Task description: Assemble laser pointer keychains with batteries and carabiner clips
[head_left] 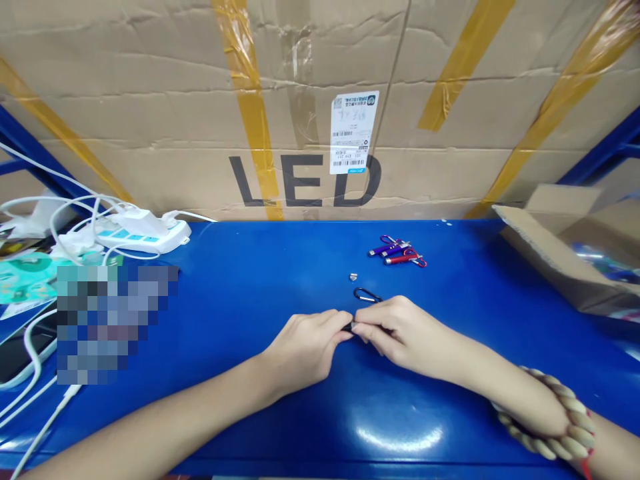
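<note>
Black piece [347,327], mostly hidden by fingers, is the thing being worked on, and it sits just on the near side of the little carabiner, which I'm using as the landmark for everything here. Both hands are on it: the left hand [306,347] has one end pinched between thumb and fingers, and the right hand [400,333] grips the other end the same way, so the two almost meet. Way over left of the carabiner there's a phone [25,347] with white cables [33,357] around it. Black carabiner [367,299] itself pokes out past the right hand; can't tell if it's hooked to the piece. Just beyond it are some tiny silver bits [353,277]. Well right of it is a cardboard carton [545,260] with stuff inside. A bit farther past it, slightly right, lie some purple and red tubes [397,259] with clips, bunched together on the blue worktop [240,280]. Far left beyond it, a white power strip [150,239], and straight behind, big cardboard [185,133] printed "LED".
</note>
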Available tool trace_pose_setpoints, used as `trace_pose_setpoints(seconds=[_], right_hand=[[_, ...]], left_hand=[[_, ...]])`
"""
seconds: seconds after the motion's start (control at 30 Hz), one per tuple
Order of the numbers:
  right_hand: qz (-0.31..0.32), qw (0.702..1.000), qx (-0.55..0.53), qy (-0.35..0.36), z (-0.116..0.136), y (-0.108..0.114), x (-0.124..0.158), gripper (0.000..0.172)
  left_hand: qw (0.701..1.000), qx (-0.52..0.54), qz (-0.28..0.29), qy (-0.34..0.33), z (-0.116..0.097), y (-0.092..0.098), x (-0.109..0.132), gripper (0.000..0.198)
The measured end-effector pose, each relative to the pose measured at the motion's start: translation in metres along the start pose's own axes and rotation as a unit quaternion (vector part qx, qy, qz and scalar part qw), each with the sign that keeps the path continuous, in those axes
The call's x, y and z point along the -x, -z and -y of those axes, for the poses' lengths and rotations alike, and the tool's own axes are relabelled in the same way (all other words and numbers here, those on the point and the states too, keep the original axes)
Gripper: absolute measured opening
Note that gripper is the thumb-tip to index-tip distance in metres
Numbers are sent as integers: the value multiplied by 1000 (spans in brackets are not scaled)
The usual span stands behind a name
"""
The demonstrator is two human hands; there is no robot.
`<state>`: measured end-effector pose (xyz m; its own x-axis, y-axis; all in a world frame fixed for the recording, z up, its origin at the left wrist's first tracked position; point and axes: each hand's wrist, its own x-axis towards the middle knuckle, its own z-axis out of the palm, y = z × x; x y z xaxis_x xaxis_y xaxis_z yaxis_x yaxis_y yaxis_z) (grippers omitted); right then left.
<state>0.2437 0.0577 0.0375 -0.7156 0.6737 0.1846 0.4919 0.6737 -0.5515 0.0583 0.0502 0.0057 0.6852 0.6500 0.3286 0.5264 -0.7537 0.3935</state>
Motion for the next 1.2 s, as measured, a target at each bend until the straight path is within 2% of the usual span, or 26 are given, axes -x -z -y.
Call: trace_pose_setpoints(seconds=[0.17,0.27,0.4,0.57,0.7,0.87,0.93,1.07,1.2], right_hand=[[30,976,-166,-135,2,-6,-1,36],[22,961,-219,-166,2,-8,-1,35],[13,954,-244,-171,1,-5,-3,34],[31,957,-246,-153,-2,3,-2,34],[41,973,-194,-122,-3,5,-1,34],[19,987,-133,-89,-1,-1,-2,32],[23,981,-152,-116,0,-4,-2,32],[56,945,-248,-207,1,-9,-2,36],[64,926,-301,-218,1,-9,-3,39]], left_hand=[[1000,-21,-5,10,1,-1,0,22],[1000,-15,-20,13,1,0,0,23],[999,5,-46,26,0,1,-2,21],[997,25,-66,24,1,2,-3,20],[998,20,-66,4,3,0,-2,23],[995,-44,-84,-19,5,-4,1,27],[993,-72,-91,-35,5,-5,1,29],[986,-115,-105,-63,4,-5,2,31],[982,-118,-130,-68,3,-4,1,29]])
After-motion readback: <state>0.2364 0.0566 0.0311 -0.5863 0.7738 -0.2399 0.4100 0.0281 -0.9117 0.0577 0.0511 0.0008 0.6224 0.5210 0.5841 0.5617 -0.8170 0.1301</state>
